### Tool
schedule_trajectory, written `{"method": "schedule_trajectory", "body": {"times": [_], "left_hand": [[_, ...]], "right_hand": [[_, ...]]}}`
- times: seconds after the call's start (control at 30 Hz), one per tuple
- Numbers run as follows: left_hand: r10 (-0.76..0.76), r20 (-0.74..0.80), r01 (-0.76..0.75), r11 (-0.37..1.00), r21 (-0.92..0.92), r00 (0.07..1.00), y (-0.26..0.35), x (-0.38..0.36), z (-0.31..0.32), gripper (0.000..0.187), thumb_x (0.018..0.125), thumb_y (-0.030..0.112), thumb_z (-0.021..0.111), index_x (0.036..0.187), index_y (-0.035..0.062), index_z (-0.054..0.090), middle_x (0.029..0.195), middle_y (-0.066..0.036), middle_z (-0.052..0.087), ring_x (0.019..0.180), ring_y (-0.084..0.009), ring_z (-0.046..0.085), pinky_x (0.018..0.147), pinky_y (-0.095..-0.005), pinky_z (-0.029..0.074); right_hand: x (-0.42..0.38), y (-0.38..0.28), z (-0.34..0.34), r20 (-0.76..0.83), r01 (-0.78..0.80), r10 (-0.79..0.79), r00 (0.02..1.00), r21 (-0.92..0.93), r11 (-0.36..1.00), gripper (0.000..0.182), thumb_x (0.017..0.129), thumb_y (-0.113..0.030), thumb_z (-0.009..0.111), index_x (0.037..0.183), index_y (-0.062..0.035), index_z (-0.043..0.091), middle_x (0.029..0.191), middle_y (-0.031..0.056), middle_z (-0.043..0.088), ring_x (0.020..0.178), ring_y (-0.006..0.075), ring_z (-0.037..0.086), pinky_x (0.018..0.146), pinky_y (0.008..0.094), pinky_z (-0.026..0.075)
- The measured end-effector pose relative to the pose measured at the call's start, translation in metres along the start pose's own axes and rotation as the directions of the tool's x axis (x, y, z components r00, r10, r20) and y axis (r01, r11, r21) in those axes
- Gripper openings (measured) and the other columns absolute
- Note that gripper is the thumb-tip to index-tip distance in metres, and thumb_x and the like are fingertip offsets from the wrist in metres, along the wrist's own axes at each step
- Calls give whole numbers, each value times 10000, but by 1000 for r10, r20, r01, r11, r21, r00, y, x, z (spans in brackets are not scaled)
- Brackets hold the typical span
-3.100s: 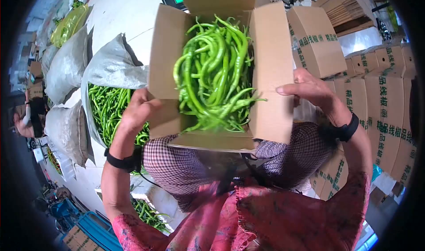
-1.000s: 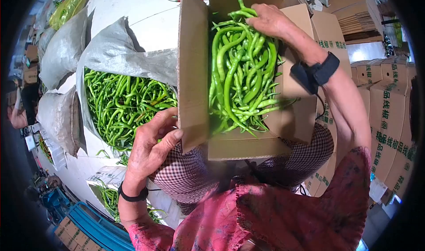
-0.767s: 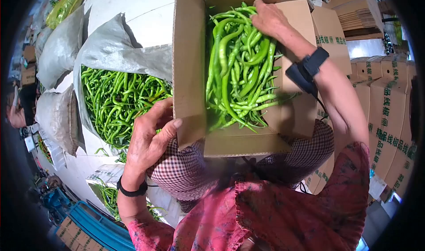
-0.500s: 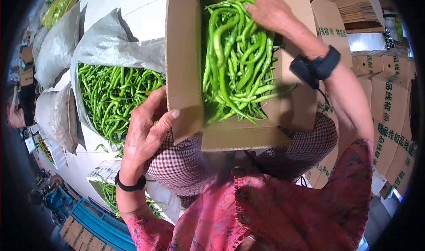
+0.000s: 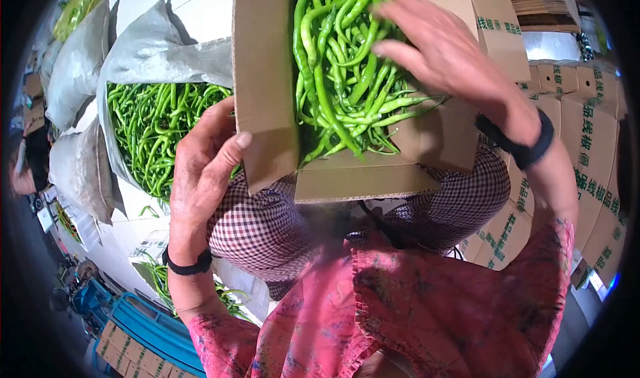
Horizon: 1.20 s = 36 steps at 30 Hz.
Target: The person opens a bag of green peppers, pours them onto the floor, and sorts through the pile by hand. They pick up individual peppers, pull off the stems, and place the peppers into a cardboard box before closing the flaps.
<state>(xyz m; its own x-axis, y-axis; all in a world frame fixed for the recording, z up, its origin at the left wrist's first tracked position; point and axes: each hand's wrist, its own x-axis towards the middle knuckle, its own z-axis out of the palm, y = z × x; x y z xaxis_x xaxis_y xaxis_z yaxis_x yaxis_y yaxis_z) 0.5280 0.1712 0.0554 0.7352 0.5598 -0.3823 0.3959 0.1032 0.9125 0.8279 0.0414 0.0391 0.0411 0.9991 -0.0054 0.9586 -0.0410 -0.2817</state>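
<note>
An open cardboard box (image 5: 267, 91) rests over my lap, its flaps spread, with long green peppers (image 5: 347, 65) heaped inside. My left hand (image 5: 205, 158) grips the outer edge of the box's left flap, thumb on the near side and the fingers partly hidden behind it. Over the right side of the peppers is my right hand (image 5: 427, 48), its fingers and thumb apart, the fingertips at the pile and slightly blurred. Left of the box lies a pale woven sack (image 5: 160, 58), its mouth open on many more green peppers (image 5: 157, 131).
Closed sacks (image 5: 83, 171) stand at the far left. Printed cardboard boxes (image 5: 560, 151) fill the right side, with flattened cartons (image 5: 540, 1) at the top right. A blue cart (image 5: 143, 321) is at the lower left. Loose peppers (image 5: 160, 275) lie near my left wrist.
The box, peppers and left hand appear a little higher and farther left in view. My right hand has moved down and right, its fingers now more spread.
</note>
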Motion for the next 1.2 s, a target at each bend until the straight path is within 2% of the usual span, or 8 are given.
{"method": "schedule_trajectory", "body": {"times": [0.13,0.27,0.5,0.57,0.77,0.87,1.13,1.2], "left_hand": [[-2,-19,2,1000,-21,1000,-2,0,-3,421,919,162,609,1279,-32,508,1115,-97,624,1020,-157,581,902,-283,454],[-2,29,1,999,40,1000,-1,5,-1,388,916,155,604,1246,-36,531,1062,-77,638,959,-137,581,854,-264,459],[44,3,-44,993,109,999,-8,-1,-5,368,916,159,601,1223,-36,544,981,-64,643,889,-111,573,795,-247,465],[28,-6,-27,997,76,1000,-8,-5,-6,366,918,162,602,1220,-36,545,981,-63,643,886,-110,573,793,-247,466],[8,-8,-9,999,-43,1000,-3,-3,0,335,927,158,596,1190,-45,553,967,-46,637,872,-93,565,776,-234,461],[38,6,-38,999,14,999,-2,0,1,320,927,149,595,1179,-46,556,936,-32,626,845,-79,552,746,-224,454],[26,-24,-26,1000,-10,999,-8,-4,-1,336,925,151,600,1197,-41,554,920,-29,634,822,-75,550,723,-222,451],[26,-5,-26,1000,5,1000,-8,-1,0,339,924,153,603,1198,-41,553,935,-39,638,828,-81,556,727,-225,454]], "right_hand": [[-59,1,18,-220,315,-293,930,71,947,171,741,-140,661,867,-39,604,843,103,580,751,322,590,669,396,514],[-69,-14,30,129,77,-66,989,-77,994,127,668,-22,612,789,-28,577,810,112,565,712,268,620,642,399,512],[-74,-40,18,234,551,-503,832,-253,795,132,714,-94,588,814,-9,581,869,126,541,766,257,616,620,371,492],[-66,-62,-16,630,273,-123,766,-147,951,149,728,-127,587,832,-21,588,852,78,538,800,205,587,651,315,470],[-62,-51,-28,250,236,-80,965,-696,678,63,669,-190,537,700,-135,546,759,19,452,878,149,519,798,287,416],[-43,-36,15,6,261,-301,954,-515,817,37,648,-150,550,663,-121,534,743,22,455,861,162,524,758,266,427],[-51,-10,63,218,313,-246,944,-365,877,137,704,-111,548,795,-33,613,803,56,502,841,199,531,801,309,442],[-46,20,82,105,488,-479,872,-273,829,161,776,-75,509,914,-27,576,868,57,504,875,200,527,846,326,430]]}}
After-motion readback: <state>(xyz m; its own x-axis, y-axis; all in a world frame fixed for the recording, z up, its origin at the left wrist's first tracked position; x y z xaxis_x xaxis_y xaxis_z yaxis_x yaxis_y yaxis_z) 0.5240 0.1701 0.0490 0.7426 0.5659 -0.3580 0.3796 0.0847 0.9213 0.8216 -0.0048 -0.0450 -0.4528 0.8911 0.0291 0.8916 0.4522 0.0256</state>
